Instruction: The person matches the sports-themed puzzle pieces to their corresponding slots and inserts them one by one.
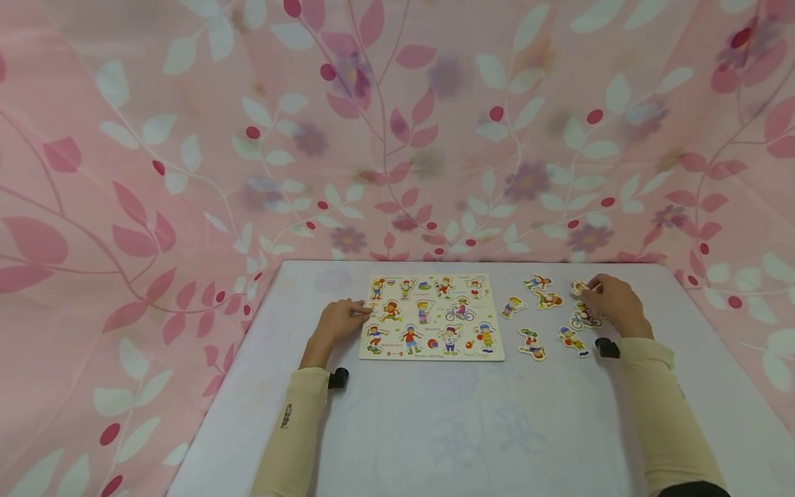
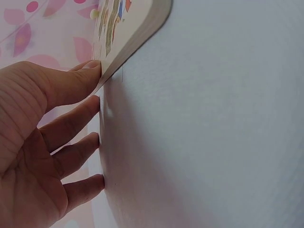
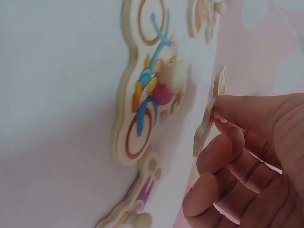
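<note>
Piece (image 1: 577, 286), right of board (image 1: 442, 321), near bike piece (image 1: 582, 316), is pinched in right hand (image 1: 619, 304); left hand (image 1: 338, 321), fingers apart, touches board edge; pick-up judged in hand, next move calling for steady lift.

You have a cream board (image 1: 438, 316), printed with little figures in red, blue, yellow, green and purple. Your bicycle piece (image 3: 147, 95) shows a cream border, reddish-brown wheel rims, a blue frame, touches of yellow and a magenta patch, while your purple-striped piece (image 3: 145, 190) has a pale knob (image 3: 140, 220). The bench (image 1: 404, 414) is white with faint bluish-grey markings. The backdrop (image 1: 385, 138) you face is pink, patterned with white and rose leaves, crimson berries and mauve flowers. Your sleeves (image 1: 295, 428) are beige, the left one marked in black.
</note>
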The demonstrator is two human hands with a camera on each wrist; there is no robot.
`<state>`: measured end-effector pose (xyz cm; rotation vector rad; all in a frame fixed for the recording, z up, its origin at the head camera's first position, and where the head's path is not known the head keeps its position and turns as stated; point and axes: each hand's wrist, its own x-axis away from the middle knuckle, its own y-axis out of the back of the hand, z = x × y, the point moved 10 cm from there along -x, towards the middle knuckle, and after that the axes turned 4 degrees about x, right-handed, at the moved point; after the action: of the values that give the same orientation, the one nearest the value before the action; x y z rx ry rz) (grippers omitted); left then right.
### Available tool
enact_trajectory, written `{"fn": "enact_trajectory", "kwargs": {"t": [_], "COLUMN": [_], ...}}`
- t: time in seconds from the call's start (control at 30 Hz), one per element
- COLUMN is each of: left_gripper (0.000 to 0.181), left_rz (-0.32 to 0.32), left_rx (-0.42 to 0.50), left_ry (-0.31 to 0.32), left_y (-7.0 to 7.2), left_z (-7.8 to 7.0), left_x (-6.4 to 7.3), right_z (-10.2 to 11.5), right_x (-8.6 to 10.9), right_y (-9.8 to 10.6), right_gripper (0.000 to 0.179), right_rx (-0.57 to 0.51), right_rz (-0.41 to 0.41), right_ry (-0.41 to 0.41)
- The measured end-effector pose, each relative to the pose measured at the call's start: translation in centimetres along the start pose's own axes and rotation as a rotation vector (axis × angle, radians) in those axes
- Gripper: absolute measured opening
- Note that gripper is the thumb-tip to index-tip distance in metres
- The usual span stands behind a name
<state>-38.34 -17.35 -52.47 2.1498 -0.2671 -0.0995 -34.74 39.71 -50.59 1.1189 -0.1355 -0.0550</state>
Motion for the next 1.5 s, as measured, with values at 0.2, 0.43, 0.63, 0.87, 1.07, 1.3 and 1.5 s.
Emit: {"fn": "enact_trajectory", "kwargs": {"t": [0.2, 0.43, 0.63, 0.87, 1.07, 1.3, 1.5], "left_gripper": [0.022, 0.021, 0.022, 0.022, 0.021, 0.021, 0.022], "left_rz": [0.002, -0.007, -0.008, -0.014, -0.012, -0.007, -0.006], "left_rx": [-0.006, 0.009, 0.004, 0.016, 0.023, 0.020, 0.019], "left_ry": [0.009, 0.004, -0.008, -0.011, -0.010, -0.015, -0.011], "left_y": [0.0, 0.2, 0.1, 0.0, 0.0, -0.2, -0.1], "left_z": [0.0, -0.2, 0.0, 0.2, 0.1, 0.1, 0.2], "left_x": [0.0, 0.2, 0.0, 0.0, 0.1, 0.1, 0.0], "right_z": [1.1, 3.2, 5.3, 6.8, 7.5, 9.0, 10.2], "right_x": [0.3, 0.9, 1.6, 1.6, 1.6, 1.9, 1.8], "right_y": [0.5, 1.4, 2.5, 2.8, 2.4, 2.8, 2.9], "right_gripper": [0.035, 0.033, 0.031, 0.035, 0.037, 0.032, 0.029], "right_rx": [0.005, -0.020, -0.026, -0.038, -0.059, -0.062, -0.058], "right_rz": [-0.037, -0.099, -0.136, -0.127, -0.107, -0.143, -0.167], "right_ry": [0.033, 0.076, 0.111, 0.116, 0.123, 0.186, 0.230]}}
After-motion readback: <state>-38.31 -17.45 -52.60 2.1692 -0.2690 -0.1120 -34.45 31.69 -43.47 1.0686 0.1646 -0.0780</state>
